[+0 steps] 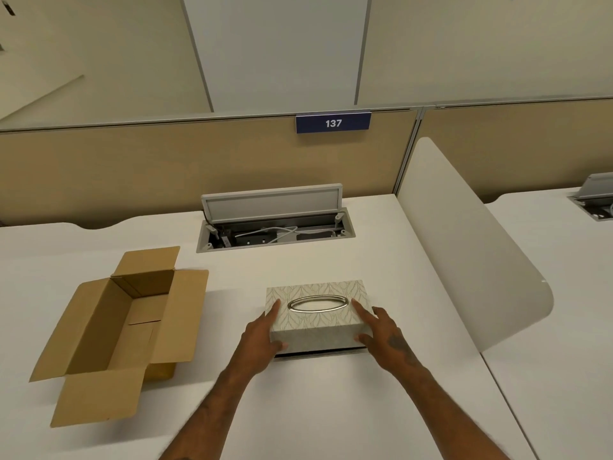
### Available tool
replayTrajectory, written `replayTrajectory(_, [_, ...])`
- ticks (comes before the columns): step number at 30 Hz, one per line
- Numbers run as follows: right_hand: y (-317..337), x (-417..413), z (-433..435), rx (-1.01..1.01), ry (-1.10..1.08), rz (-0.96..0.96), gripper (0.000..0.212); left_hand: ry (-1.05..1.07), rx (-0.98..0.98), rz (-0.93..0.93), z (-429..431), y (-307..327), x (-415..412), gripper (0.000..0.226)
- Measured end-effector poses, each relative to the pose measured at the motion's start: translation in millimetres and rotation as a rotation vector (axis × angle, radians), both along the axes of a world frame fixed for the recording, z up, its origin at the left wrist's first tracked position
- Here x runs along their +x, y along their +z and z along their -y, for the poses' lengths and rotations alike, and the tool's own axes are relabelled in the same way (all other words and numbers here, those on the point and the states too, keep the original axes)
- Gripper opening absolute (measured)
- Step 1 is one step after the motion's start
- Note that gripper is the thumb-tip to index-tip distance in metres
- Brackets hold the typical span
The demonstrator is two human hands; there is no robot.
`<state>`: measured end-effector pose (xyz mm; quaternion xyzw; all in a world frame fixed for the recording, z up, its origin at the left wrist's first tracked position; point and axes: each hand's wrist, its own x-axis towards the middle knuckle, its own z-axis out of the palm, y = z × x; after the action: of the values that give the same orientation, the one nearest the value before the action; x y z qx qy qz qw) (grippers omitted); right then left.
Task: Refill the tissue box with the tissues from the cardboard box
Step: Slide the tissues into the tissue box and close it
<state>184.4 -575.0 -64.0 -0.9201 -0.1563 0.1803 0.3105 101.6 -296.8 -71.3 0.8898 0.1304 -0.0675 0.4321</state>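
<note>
I have both hands on the tissue box (316,313), which sits on the white bench (331,410) in front of me. My left hand (262,333) is clasped on its near left corner, thumb on the front wall and forefinger laid across the top. My right hand (384,330) clasps the near right corner the same way. So both are gripping the patterned cover, not spread free.

The cover looks slightly raised at the front: a dark gap shows under its near edge, above what seems to be a base plate. I cannot tell whether the cover is going down or coming off.

The cardboard box (122,330) lies well apart to the left, flaps open, and what I see of its inside looks bare. No tissues show there, and none poke through the metal-rimmed oval slot (318,304). Whether the tissue box is already filled I cannot say.

My worries from here:
- The cover may seat crooked if one hand presses before the other, leaving that front gap open.
- A fingertip under the near edge could get pinched.
- If tissues are inside, a loose sheet may catch between cover and base.
- The base may slide on the smooth bench when I push, since nothing braces it.
- The open cable hatch (275,227) behind sits near enough that a shove away from me could send the box toward it.
</note>
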Motion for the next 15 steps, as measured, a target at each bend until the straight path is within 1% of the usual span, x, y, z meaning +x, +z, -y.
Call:
replayTrajectory(2, [-5.9, -7.7, -0.4, -0.025, -0.003, 0.036, 0.069, 0.018, 0.02, 0.016, 4.6, -5.2, -6.2, 0.091])
replayTrajectory(5, [-13.0, -14.8, -3.7, -0.058, -0.034, 0.061, 0.072, 0.029, 0.043, 0.044, 10.1, -12.0, -13.6, 0.094])
replayTrajectory(15, [-25.7, -26.5, -2.1, -0.042, -0.044, 0.108, 0.081, 0.027, 0.108, 0.072, 16.6, -22.5, -23.9, 0.103])
